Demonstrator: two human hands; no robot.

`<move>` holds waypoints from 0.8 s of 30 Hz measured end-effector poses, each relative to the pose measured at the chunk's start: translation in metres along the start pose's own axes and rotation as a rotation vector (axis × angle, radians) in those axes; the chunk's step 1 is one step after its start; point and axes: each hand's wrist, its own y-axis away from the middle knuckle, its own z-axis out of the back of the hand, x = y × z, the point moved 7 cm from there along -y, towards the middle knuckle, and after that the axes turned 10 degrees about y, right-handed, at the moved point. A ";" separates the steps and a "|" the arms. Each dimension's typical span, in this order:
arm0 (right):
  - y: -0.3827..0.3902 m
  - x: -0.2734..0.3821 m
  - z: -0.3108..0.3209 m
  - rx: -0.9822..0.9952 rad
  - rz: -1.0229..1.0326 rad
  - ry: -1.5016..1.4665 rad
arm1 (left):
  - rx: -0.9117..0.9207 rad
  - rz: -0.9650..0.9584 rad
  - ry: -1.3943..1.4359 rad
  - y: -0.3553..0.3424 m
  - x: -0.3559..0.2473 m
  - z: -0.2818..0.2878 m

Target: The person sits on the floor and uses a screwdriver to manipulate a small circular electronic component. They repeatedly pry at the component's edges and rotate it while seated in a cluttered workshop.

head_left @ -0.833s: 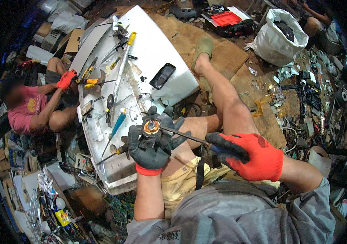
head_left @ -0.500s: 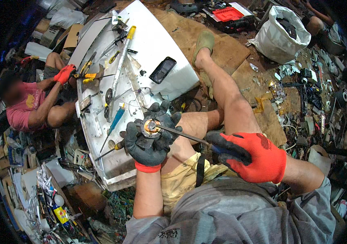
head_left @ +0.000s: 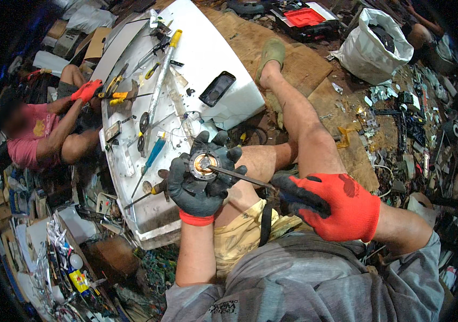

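Observation:
My left hand (head_left: 197, 185), in a grey-coated red glove, cups a small round dark part with a copper-coloured coil (head_left: 205, 164) at its centre. My fingers curl around its rim. From the right, my right hand (head_left: 333, 206), gloved in red and dark grey, grips a screwdriver (head_left: 242, 176) by its handle, which is mostly hidden in the fist. The metal shaft points left and its tip touches the coil area of the round part. Beside my left hand, a blue-handled screwdriver (head_left: 155, 154) and another screwdriver with a yellow and black handle (head_left: 159, 188) lie on the white panel (head_left: 223, 45).
The panel also bears a long yellow-ended metal tube (head_left: 164, 72), a black phone-like casing (head_left: 217, 88) and pliers. Across it, a person in red gloves (head_left: 86, 91) works with a yellow-handled tool. A white sack (head_left: 366, 56) and a red-black toolbox (head_left: 304, 19) stand behind; scrap lies all around.
My view has shifted slightly. The round part is turned a little in my left hand, its coil face more toward me, while the screwdriver tip stays against it.

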 end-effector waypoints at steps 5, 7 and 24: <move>-0.012 0.007 0.008 0.083 -0.028 0.004 | -0.052 -0.202 -0.107 -0.001 -0.006 0.015; -0.019 0.000 0.007 0.108 -0.078 -0.140 | -0.119 -0.335 -0.172 -0.003 -0.012 0.023; -0.020 -0.021 -0.053 -0.147 -0.019 0.086 | -0.086 -0.570 -0.130 -0.006 -0.032 0.020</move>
